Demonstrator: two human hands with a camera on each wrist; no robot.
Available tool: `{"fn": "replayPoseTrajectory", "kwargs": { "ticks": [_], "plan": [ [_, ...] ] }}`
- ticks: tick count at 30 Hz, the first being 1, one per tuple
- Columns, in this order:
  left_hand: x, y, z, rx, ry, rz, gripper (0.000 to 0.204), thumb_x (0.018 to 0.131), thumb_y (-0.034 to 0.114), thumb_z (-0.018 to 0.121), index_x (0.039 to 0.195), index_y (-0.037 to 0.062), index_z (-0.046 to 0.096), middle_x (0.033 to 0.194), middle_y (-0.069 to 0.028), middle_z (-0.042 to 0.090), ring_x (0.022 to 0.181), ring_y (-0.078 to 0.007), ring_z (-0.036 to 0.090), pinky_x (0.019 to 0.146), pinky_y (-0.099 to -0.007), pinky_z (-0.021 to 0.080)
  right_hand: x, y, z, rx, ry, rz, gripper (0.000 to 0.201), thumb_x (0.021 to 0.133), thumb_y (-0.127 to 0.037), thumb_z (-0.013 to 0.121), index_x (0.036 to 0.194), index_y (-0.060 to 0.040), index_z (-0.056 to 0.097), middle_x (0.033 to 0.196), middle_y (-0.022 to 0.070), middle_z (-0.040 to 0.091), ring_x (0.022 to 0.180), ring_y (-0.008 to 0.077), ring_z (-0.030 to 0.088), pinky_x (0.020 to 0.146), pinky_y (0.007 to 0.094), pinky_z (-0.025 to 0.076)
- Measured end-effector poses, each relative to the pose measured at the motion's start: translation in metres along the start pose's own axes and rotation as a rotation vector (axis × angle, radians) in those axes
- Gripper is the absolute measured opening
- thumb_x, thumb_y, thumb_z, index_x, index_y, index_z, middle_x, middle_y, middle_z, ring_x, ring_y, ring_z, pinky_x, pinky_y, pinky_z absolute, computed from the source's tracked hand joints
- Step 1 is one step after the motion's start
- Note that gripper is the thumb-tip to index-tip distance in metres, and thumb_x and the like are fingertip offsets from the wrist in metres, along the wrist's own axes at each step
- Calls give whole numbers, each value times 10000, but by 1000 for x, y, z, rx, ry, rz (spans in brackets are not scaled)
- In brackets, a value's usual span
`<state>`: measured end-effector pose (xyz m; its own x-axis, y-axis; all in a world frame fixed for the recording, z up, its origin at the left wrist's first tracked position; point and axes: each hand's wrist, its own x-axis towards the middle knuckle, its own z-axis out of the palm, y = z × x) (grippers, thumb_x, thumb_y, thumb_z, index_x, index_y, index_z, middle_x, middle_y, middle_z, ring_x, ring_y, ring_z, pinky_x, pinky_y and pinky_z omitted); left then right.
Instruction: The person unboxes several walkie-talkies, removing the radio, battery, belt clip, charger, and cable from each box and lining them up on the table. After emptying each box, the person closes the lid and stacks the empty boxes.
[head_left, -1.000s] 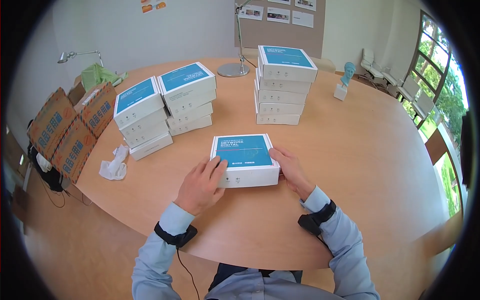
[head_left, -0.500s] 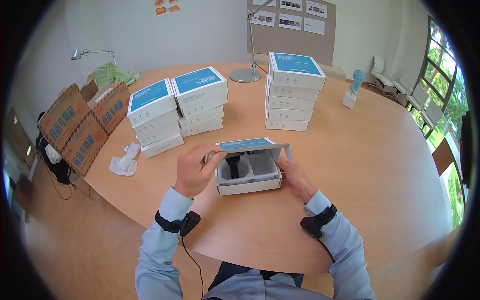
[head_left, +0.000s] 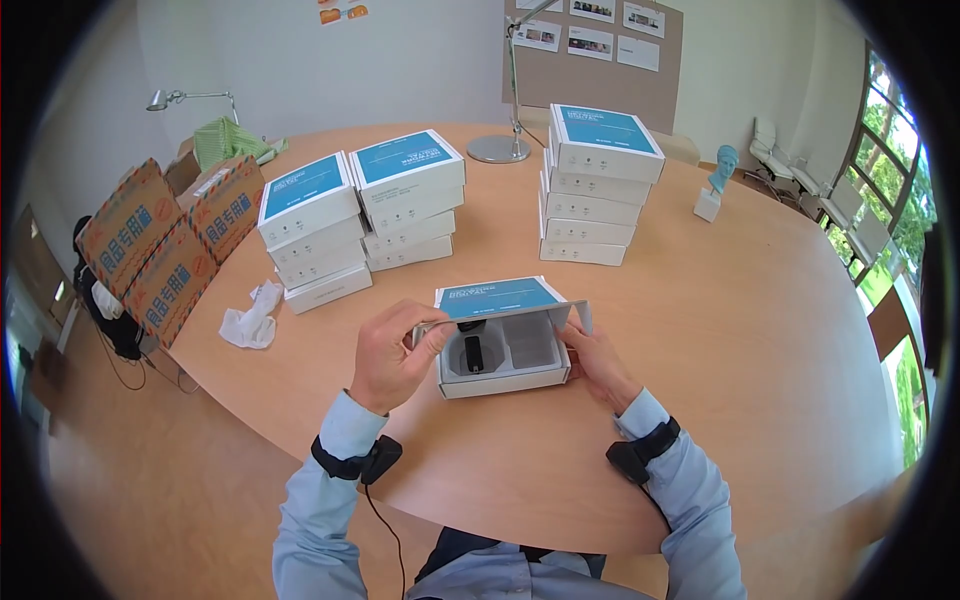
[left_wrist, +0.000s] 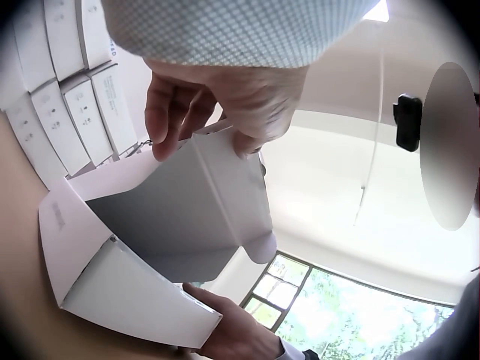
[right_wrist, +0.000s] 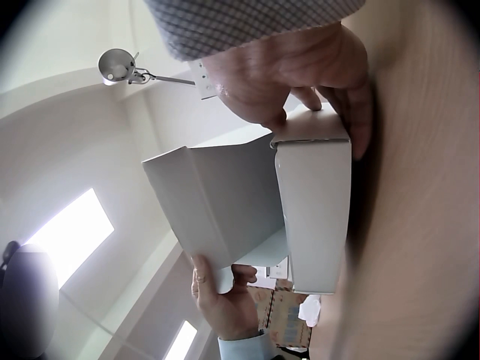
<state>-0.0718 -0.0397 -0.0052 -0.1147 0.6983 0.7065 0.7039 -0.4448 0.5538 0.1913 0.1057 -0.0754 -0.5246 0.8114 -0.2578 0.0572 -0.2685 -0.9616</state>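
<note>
In front of the person, a white box [head_left: 503,384] with a blue-topped lid [head_left: 500,293] stands on the table, its lid partly raised. The left hand [head_left: 388,355] pinches the lid's front left corner between thumb and fingers. At the box's right side, the right hand [head_left: 602,362] holds the wall, with the thumb near the top edge and the fingers low along the outside [right_wrist: 360,120]. Inside lies a grey insert [head_left: 532,342] with two compartments. A small black object [head_left: 474,353] sits in the left one; the lid hides the back of the interior.
Stacks of similar boxes [head_left: 315,232] stand behind to the left, with another stack [head_left: 590,212] at the back right. Left on the table lies crumpled white material [head_left: 250,318]. Beyond are cardboard cartons [head_left: 170,285], a lamp base [head_left: 498,150] and a blue bust [head_left: 722,168].
The lid, flat on the box a second ago, has been lifted at its front by the left hand, exposing the interior. The right hand has stayed at the box's right side.
</note>
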Motion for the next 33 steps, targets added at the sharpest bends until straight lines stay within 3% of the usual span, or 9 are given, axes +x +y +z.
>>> {"fn": "replayPoseTrajectory", "kwargs": {
  "ticks": [2,13,15,19,21,23,26,29,33],
  "plan": [
    [-4,7,-5,-3,-77,-96,139,913,111,758,966,-17,745,882,-116,735,772,-217,684,691,-313,521,0,0,0,-18,-2,-8,377,1098,-355,497,1361,-121,630,984,40,685,775,144,670,634,323,579],
    [-24,10,-9,-10,-130,-89,140,886,70,774,997,-8,739,957,-127,741,814,-229,696,713,-321,532,0,3,0,-26,-36,-60,372,1084,-360,486,1306,-110,650,1081,69,702,816,195,711,655,352,611],
    [-34,9,-10,-3,-153,-72,154,877,71,782,1003,-5,735,985,-133,738,812,-237,701,723,-326,542,-3,-1,1,32,-21,-12,475,1097,-421,450,1397,-79,589,983,87,704,763,139,672,603,305,567],
    [-54,11,-15,224,-403,-13,278,834,120,811,1077,37,704,1211,-141,681,1044,-306,683,826,-386,579,-6,-5,1,108,-91,50,520,1106,-437,400,1487,-99,506,1056,126,723,810,160,709,573,287,563],
    [-63,13,-15,353,-479,28,324,826,154,812,1111,62,689,1299,-138,646,1146,-329,656,842,-411,587,-7,-4,6,-8,-89,3,526,1065,-386,485,1493,-81,488,1083,132,719,813,191,727,584,329,600],
    [-69,12,-14,356,-577,-75,493,807,100,812,1262,82,622,1453,-151,541,1287,-344,569,942,-429,570,-9,-5,9,-68,-92,-23,539,1044,-361,527,1497,-72,479,1096,136,716,815,206,735,590,349,618],
    [-64,17,-18,254,-530,-75,699,752,38,837,1387,71,548,1509,-170,500,1336,-370,546,1066,-430,502,-7,-4,8,-63,-84,-17,562,1011,-314,565,1507,-66,472,1074,112,718,825,200,729,572,340,602],
    [-54,17,-23,198,-420,0,781,751,3,844,1451,57,501,1488,-186,523,1334,-390,545,1102,-426,477,6,1,1,203,-151,-14,502,999,-307,562,1437,-63,542,1040,92,710,830,166,699,531,320,548],
    [-40,10,-24,173,-232,108,769,780,-14,803,1477,72,488,1435,-174,563,1194,-345,618,953,-406,558,-21,-30,7,220,-148,94,431,1016,-375,544,1315,-73,612,977,90,711,712,138,676,515,286,531]
  ]
}}
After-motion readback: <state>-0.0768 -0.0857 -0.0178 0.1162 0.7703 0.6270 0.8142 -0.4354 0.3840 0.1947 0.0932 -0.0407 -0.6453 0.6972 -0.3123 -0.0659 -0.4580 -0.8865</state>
